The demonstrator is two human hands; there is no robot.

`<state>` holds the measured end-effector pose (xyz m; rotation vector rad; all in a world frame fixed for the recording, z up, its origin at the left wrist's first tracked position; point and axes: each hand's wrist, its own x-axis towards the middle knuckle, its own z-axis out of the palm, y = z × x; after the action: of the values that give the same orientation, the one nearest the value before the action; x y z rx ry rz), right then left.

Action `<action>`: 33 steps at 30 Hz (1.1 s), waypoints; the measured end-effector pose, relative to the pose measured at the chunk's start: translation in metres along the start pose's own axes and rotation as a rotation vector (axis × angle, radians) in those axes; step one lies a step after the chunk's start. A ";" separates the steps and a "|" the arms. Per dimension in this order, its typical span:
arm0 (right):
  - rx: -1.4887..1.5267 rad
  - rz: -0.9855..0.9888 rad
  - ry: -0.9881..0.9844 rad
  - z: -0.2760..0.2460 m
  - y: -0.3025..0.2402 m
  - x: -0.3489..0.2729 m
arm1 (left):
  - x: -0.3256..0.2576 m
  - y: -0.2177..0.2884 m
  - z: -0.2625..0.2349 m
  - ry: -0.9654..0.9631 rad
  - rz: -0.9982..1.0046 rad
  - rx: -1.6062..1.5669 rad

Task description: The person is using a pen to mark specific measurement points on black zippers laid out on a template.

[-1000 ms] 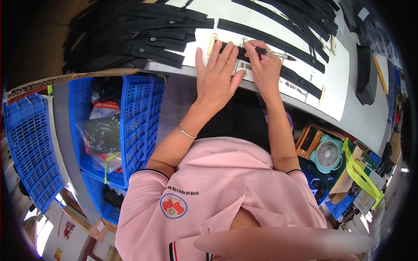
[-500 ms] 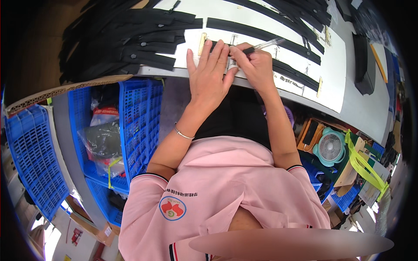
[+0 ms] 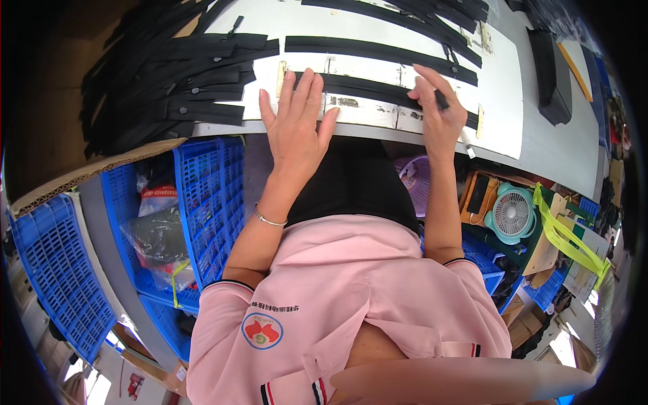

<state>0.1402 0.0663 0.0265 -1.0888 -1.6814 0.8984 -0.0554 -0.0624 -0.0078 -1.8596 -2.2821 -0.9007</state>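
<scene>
My left hand (image 3: 295,128) lies flat with fingers spread on the left end of a black zipper strip (image 3: 364,88). That strip stretches across a white board (image 3: 501,128) with dark marks and small tan strips near its ends. In my right hand (image 3: 442,128) is a pen (image 3: 441,100) with a black grip; its clear barrel slants back past the wrist. The right fingertips are at the strip's right part; whether the pen tip touches it I cannot tell. Another black zipper (image 3: 378,55) with a pull lies parallel, just beyond.
Many black zippers (image 3: 162,81) are heaped at the left, by a cardboard edge (image 3: 101,148). More zippers lie at the far side. A dark box (image 3: 555,77) stands on the table's right. Below are blue crates (image 3: 210,196), a purple basket (image 3: 417,192) and a teal fan (image 3: 511,213).
My right hand has moved right along the strip with the pen, away from my left hand. The pen's barrel has swung back toward me. My left hand stays on the strip's left end.
</scene>
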 end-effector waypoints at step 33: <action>-0.181 -0.264 -0.050 -0.017 0.010 0.005 | 0.047 0.066 0.046 0.096 0.091 -0.414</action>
<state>0.1578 0.0758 0.0244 -0.9381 -1.9246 0.6187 0.0058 0.0069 -0.0009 -1.9908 -2.0528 -1.5045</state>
